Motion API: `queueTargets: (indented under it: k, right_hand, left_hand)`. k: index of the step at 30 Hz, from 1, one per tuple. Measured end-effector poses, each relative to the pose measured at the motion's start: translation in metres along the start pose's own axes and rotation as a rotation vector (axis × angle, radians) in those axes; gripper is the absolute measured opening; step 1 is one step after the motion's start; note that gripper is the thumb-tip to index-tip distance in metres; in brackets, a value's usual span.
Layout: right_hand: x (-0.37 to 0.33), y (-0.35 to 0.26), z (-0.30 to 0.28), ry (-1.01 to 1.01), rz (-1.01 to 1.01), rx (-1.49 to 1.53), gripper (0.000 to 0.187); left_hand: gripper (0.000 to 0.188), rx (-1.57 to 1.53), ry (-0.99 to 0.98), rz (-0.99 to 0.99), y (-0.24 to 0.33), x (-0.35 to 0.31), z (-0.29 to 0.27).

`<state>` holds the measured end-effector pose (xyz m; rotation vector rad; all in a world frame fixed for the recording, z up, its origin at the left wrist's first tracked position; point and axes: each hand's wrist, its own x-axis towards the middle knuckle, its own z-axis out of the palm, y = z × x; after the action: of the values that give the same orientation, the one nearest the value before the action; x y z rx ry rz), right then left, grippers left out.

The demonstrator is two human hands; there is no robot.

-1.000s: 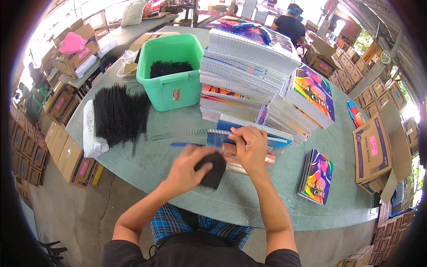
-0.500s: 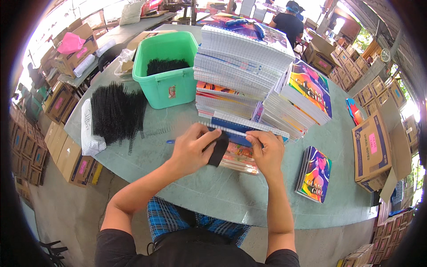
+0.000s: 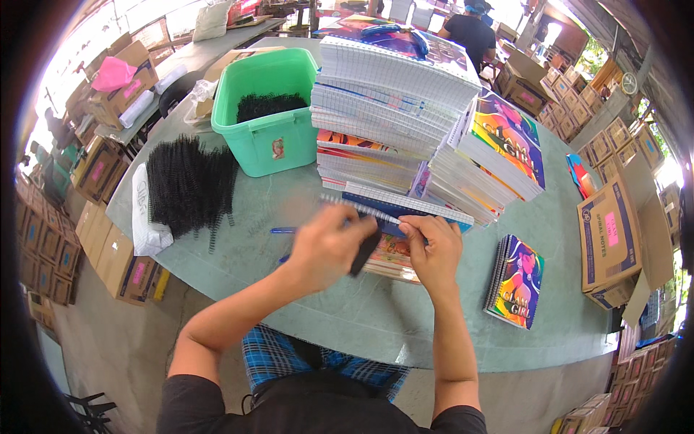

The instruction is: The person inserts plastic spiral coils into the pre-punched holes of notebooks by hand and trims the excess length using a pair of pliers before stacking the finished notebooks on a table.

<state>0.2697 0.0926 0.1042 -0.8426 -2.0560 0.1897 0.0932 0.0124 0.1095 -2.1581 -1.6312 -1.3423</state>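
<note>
My right hand [image 3: 435,249] is closed, its thumb and fingers pinching the punched edge of an unbound notebook [image 3: 412,210] with a dark blue cover. Beside it, at the other end of that edge, my left hand [image 3: 325,246] is smeared by motion, its fingers bent. A black strip [image 3: 365,253] hangs at its fingers; whether it is gripped or wrapped on cannot be made out. Left of this hand is a pale blur where a coil showed earlier. Colourful notebooks [image 3: 397,262] lie beneath. A blue pen [image 3: 283,231] lies left of the left hand.
Tall notebook stacks [image 3: 390,94] rise in front, beside a green bin [image 3: 278,141] of black coils. More black coils [image 3: 191,184] lie at left on a white wrapper [image 3: 148,217]. Bound notebooks [image 3: 516,282] and an open carton [image 3: 611,242] are at right. A person [image 3: 471,36] is beyond.
My left hand has shifted slightly right and down and is more blurred. The coil stretching left from it no longer shows clearly. My right hand keeps its pinch.
</note>
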Motion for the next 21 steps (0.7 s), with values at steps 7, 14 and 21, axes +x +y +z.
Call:
queueTargets:
  k: [7,14,21]
  right_hand:
    - [-0.002,-0.001,-0.007,-0.012,-0.035,-0.078,0.009]
    - [-0.017,0.026,-0.026,-0.042,0.397,0.589,0.015]
    - [-0.018,0.042,-0.002,0.122,0.643,1.040,0.016]
  left_hand:
    - [0.030,0.044,0.167,-0.024,0.009,0.018,-0.002]
    - [0.033,0.022,0.215,-0.021,0.014,0.021,-0.001]
    - [0.033,-0.051,0.154,-0.055,0.022,0.050,-0.010]
